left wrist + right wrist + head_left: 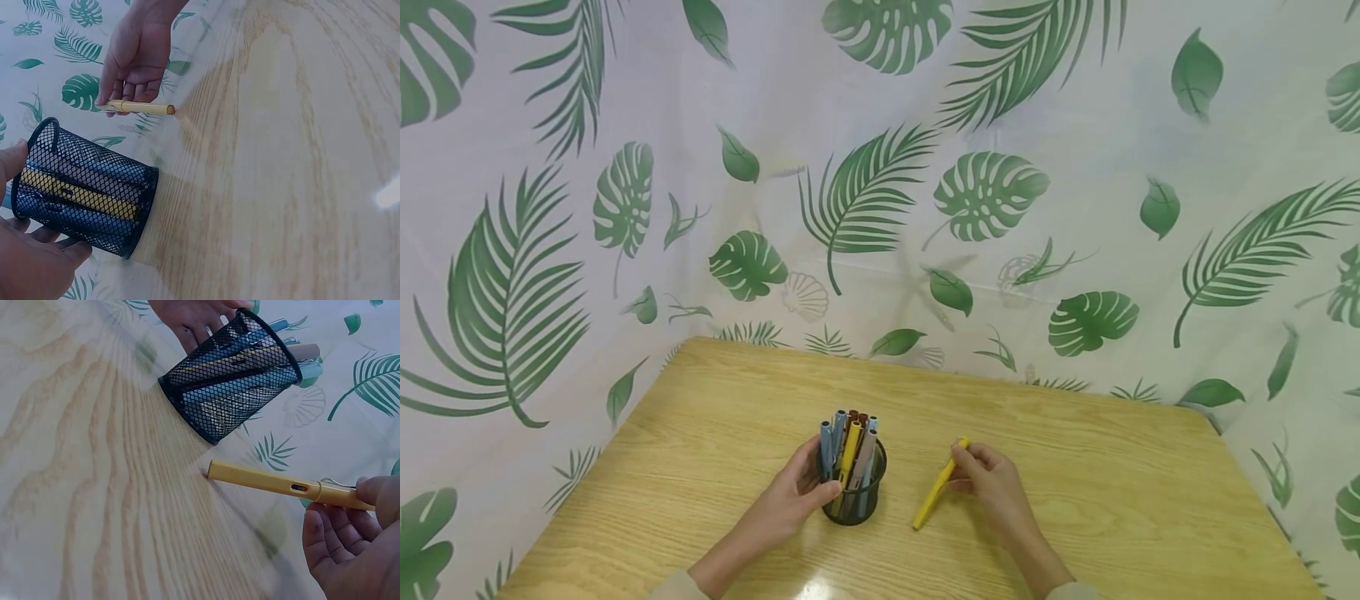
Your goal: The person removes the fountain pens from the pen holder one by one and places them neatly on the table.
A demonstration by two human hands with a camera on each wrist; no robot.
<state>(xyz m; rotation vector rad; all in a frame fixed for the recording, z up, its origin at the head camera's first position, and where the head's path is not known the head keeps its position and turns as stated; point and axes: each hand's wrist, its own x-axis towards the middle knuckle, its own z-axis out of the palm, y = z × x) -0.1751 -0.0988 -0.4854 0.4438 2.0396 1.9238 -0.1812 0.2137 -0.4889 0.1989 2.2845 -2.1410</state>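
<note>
A black mesh pen cup [853, 507] stands upright on the table, holding several pens in blue, grey, dark red and yellow [850, 454]. My left hand [792, 493] grips it from the left side, thumb near the rim and fingers round the mesh. To the right of the cup, my right hand [997, 490] pinches a yellow pen [934, 492] between thumb and fingers. The right wrist view shows that pen's wire clip and the small oval window [299, 487] in its barrel. Its free end slants down toward the table; whether it touches, I cannot tell.
The light wood-grain table [700, 425] spreads out round both hands. Behind and to the left hangs a white covering [880, 108] printed with green leaves, reaching down to the table's back edge.
</note>
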